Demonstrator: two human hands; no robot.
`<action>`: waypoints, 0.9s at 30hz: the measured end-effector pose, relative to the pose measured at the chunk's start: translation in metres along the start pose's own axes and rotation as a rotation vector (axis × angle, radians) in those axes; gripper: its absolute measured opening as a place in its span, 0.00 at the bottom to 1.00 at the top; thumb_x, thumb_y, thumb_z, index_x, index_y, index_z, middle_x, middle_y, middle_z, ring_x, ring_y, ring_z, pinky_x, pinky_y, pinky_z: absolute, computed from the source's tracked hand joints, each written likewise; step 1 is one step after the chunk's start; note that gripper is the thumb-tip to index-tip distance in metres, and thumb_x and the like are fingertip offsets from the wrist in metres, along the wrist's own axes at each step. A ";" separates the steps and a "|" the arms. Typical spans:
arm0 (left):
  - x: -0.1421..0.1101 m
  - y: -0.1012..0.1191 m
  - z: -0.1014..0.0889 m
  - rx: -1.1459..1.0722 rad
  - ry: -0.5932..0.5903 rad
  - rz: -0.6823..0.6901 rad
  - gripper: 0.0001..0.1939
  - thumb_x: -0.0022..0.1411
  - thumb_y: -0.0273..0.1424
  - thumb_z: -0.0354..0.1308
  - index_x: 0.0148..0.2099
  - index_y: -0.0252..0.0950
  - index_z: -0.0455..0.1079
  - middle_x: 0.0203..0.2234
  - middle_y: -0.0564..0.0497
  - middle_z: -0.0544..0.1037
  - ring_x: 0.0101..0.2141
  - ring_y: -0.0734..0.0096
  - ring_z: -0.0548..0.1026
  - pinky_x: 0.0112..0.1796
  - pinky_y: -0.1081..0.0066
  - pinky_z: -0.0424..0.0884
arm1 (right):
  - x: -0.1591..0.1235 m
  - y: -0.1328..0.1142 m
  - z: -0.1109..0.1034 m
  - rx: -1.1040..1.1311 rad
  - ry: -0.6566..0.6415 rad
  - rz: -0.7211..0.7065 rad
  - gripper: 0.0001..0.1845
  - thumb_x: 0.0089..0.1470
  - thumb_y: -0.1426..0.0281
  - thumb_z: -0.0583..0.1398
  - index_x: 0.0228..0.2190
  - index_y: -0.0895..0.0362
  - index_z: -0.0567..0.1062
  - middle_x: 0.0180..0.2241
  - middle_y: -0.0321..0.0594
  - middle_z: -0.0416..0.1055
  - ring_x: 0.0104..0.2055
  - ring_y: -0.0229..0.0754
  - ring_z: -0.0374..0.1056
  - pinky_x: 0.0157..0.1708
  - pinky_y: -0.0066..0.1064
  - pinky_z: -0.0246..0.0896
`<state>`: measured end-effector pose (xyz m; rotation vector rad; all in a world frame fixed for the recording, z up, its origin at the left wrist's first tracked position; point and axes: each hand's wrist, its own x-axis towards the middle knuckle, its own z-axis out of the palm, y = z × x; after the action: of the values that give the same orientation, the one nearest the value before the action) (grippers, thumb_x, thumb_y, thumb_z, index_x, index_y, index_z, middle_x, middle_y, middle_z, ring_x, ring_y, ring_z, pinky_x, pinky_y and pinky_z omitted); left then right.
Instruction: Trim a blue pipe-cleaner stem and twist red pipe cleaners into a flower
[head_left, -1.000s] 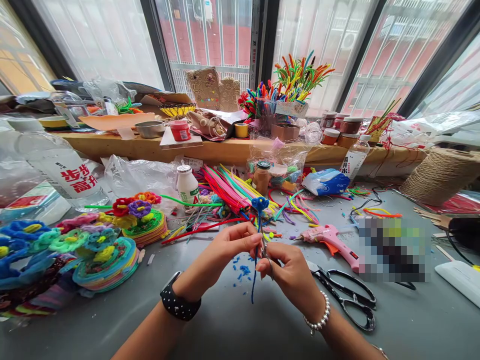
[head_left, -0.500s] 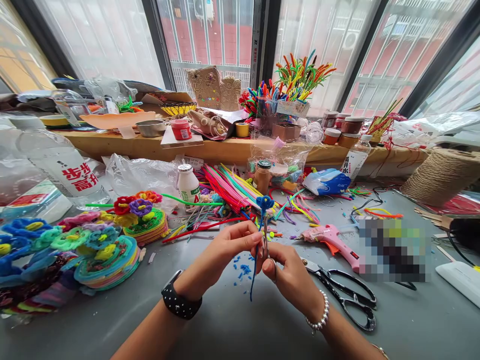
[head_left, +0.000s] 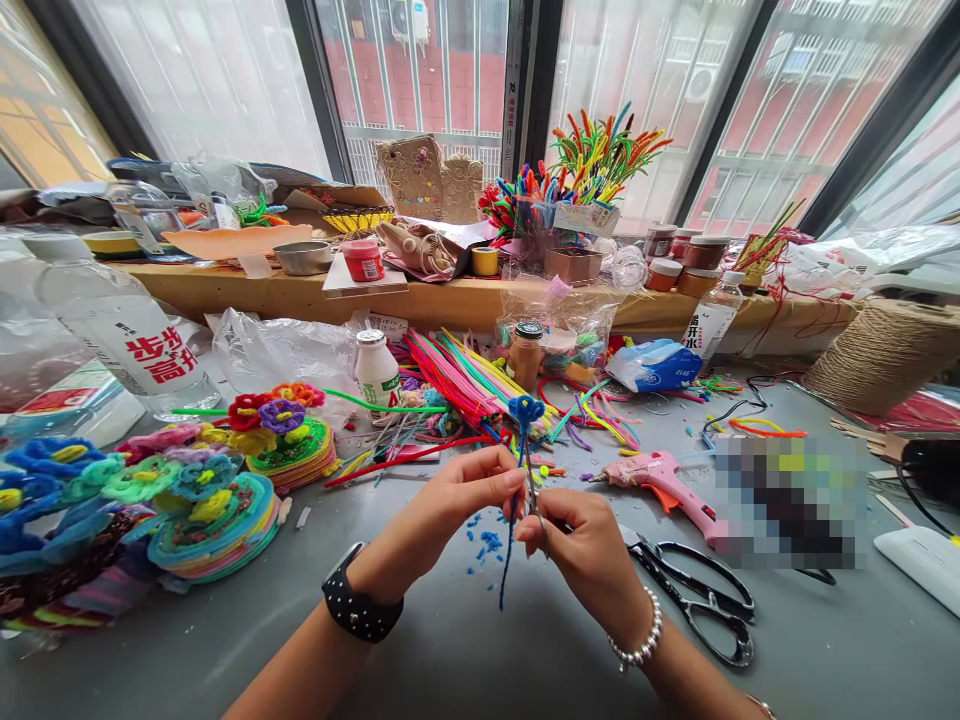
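Observation:
Between thumb and fingers, my left hand pinches the stem of a blue pipe-cleaner flower. The bloom points up and the thin stem hangs down below my fingers. My right hand is closed on a small pair of scissors, its thumb and fingers in the handles. Their blades point upward, right beside the stem under the bloom; whether they touch it I cannot tell. Blue fuzz clippings are scattered on the grey table under my hands.
Large black scissors and a pink glue gun lie to the right. Finished pipe-cleaner flowers stand at the left. Behind my hands are a bundle of pipe cleaners, a white bottle and a brown jar.
The small scissors and my right hand have shifted slightly against the stem, and the bloom has tilted a little and back. My left hand keeps its pinch almost in place.

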<state>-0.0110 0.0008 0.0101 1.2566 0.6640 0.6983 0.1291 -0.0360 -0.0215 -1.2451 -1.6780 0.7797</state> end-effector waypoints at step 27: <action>0.000 -0.002 -0.001 0.013 -0.021 0.005 0.08 0.54 0.32 0.50 0.26 0.33 0.64 0.21 0.55 0.66 0.25 0.77 0.62 0.29 0.75 0.58 | 0.000 0.000 -0.002 0.027 -0.031 -0.031 0.27 0.46 0.52 0.51 0.10 0.59 0.67 0.13 0.35 0.64 0.18 0.33 0.59 0.20 0.23 0.51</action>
<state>-0.0120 0.0010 0.0076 1.2759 0.6493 0.6849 0.1310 -0.0357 -0.0211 -1.1908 -1.7019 0.8037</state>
